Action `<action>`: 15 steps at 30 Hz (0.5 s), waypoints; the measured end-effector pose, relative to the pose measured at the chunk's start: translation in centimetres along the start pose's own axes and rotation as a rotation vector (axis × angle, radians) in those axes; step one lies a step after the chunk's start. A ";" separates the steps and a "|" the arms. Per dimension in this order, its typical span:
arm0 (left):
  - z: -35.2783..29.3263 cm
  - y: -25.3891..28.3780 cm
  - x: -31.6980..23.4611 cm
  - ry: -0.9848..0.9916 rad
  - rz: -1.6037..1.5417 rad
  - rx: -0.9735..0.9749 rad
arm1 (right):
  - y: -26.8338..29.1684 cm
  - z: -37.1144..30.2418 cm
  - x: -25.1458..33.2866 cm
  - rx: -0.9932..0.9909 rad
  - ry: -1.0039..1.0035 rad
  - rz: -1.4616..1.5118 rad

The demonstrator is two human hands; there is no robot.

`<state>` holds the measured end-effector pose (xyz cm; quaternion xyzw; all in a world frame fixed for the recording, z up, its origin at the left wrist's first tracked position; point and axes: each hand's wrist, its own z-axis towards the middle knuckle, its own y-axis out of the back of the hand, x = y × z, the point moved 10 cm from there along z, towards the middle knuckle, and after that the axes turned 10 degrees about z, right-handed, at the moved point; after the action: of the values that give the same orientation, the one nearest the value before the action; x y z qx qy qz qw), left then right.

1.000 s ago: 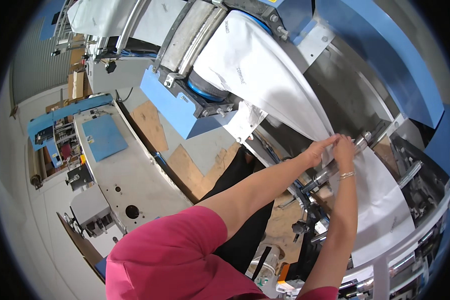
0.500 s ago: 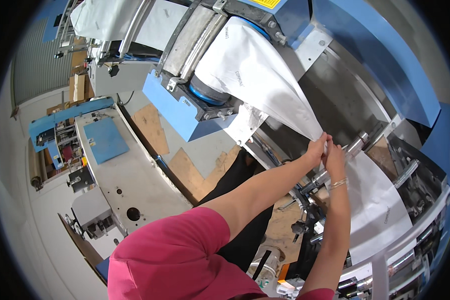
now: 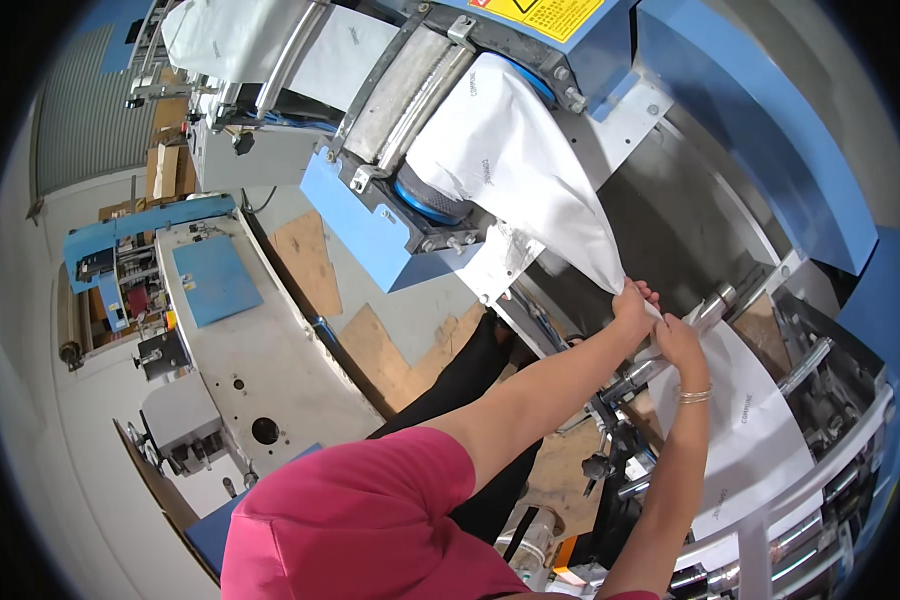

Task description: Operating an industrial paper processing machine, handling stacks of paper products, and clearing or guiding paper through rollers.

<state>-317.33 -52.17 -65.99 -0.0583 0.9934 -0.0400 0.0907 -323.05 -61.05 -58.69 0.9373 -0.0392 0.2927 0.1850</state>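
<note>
A white printed sheet web comes off a dark roller with blue ends and narrows into a gathered, twisted bunch. My left hand is closed around that bunch. Just beside it, on the nearer right, my right hand has its fingers curled and pressed together on the white material too. Beyond my hands, a lower stretch of white sheet spreads under a shiny metal bar toward the rollers at lower right. My fingers hide how the two stretches meet.
Blue machine housings stand around the web, with a pale metal plate and a grey upper roller. To the left is a long machine bed with a blue panel. Cardboard pieces lie on the floor.
My hands have shifted slightly down, and the right hand now sits a little lower and farther from the left. The lower white sheet has slid down and left, exposing more print.
</note>
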 end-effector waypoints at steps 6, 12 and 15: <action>-1.2 0.4 -1.2 -0.079 0.164 -0.037 | -1.1 -1.7 1.5 -0.023 0.026 0.139; -2.2 -0.7 -0.5 0.133 0.020 0.075 | -2.4 -0.5 -1.4 -0.057 0.065 0.704; -3.1 -1.7 -0.2 0.235 -0.084 0.100 | -4.2 -0.5 -3.3 -0.123 -0.089 1.383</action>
<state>-317.56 -53.62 -62.81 -0.0901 0.9906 -0.0997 -0.0251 -325.27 -57.03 -61.52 0.6962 -0.6513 0.3018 0.0070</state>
